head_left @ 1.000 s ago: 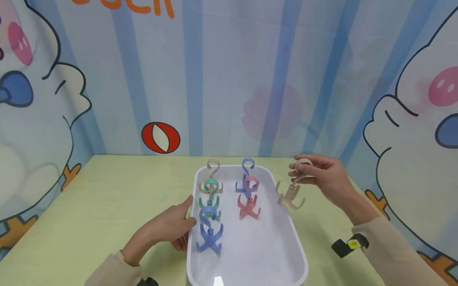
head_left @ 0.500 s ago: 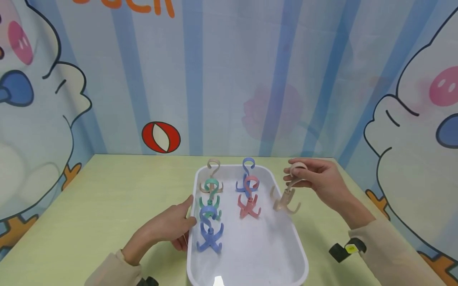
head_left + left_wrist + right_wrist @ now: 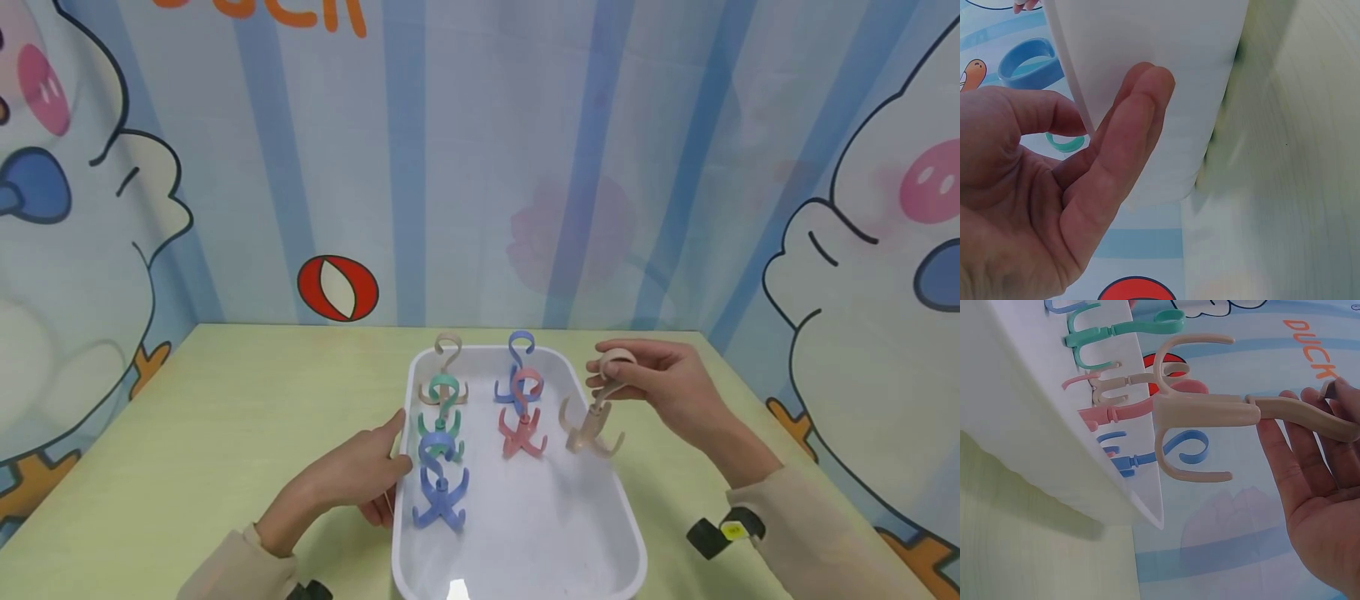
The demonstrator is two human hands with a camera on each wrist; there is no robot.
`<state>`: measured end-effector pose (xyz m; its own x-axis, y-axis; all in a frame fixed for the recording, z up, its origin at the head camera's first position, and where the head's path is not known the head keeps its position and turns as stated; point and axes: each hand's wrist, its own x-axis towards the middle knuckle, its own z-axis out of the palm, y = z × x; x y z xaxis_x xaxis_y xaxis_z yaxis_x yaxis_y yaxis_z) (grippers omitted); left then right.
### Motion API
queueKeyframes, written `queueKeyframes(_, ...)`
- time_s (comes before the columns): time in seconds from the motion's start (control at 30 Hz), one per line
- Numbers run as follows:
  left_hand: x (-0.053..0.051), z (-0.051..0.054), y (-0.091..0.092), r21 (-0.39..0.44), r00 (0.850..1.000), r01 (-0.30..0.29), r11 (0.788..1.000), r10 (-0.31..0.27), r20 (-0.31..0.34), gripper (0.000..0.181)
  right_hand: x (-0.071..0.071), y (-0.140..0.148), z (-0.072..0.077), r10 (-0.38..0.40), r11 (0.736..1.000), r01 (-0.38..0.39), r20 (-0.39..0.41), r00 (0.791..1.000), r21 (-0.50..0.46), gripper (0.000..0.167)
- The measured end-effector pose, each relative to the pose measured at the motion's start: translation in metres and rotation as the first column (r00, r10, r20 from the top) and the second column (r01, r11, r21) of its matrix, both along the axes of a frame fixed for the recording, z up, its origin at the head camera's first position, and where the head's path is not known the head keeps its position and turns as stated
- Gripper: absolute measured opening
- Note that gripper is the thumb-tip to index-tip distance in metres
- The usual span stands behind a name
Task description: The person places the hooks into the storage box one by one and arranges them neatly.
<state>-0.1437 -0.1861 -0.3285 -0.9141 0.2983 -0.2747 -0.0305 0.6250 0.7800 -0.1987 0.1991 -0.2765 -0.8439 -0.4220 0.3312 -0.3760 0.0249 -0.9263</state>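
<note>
A white tray (image 3: 540,533) stands on the table, holding several multi-armed plastic hook hangers. My left hand (image 3: 356,467) grips its left wall; in the left wrist view the thumb (image 3: 1054,112) is at the rim and the fingers (image 3: 1125,125) lie against the outer side. My right hand (image 3: 667,383) pinches a beige hook hanger (image 3: 588,433) by its curled top, its prongs hanging over the tray's right edge. Inside, a beige hanger (image 3: 442,392), a green hanger (image 3: 442,417) and a blue hanger (image 3: 440,500) line the left; a second blue hanger (image 3: 516,383) and a pink hanger (image 3: 522,433) stand right of them.
The tray rests on a pale green tabletop (image 3: 285,392). Behind it rises a blue striped cloth backdrop (image 3: 480,167) with cartoon ducks. A black strap (image 3: 742,521) sits on my right wrist.
My right hand has moved left and slightly down with the beige hook hanger, bringing it over the tray's right side. The left hand and the tray have stayed put.
</note>
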Motion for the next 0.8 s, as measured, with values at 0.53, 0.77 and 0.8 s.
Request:
queueKeyframes(0.53, -0.001, -0.001, -0.001, 0.000, 1.000, 0.007, 1.000, -0.007, 0.006, 0.075, 0.006, -0.011, -0.003, -0.009, 0.999, 0.008, 0.038, 0.999, 0.032, 0.027)
queueKeyframes(0.77, -0.001, 0.000, 0.000, -0.009, 1.000, 0.016, 1.000, -0.016, -0.004, 0.076, 0.007, -0.014, -0.007, -0.004, 0.998, 0.002, 0.028, 1.000, 0.062, 0.027)
queueKeyframes(0.8, 0.000, 0.000, 0.000, -0.008, 1.000, 0.016, 1.000, -0.017, -0.005, 0.076, 0.007, -0.014, -0.007, 0.003, 0.998, -0.004, 0.026, 1.000, 0.060, 0.027)
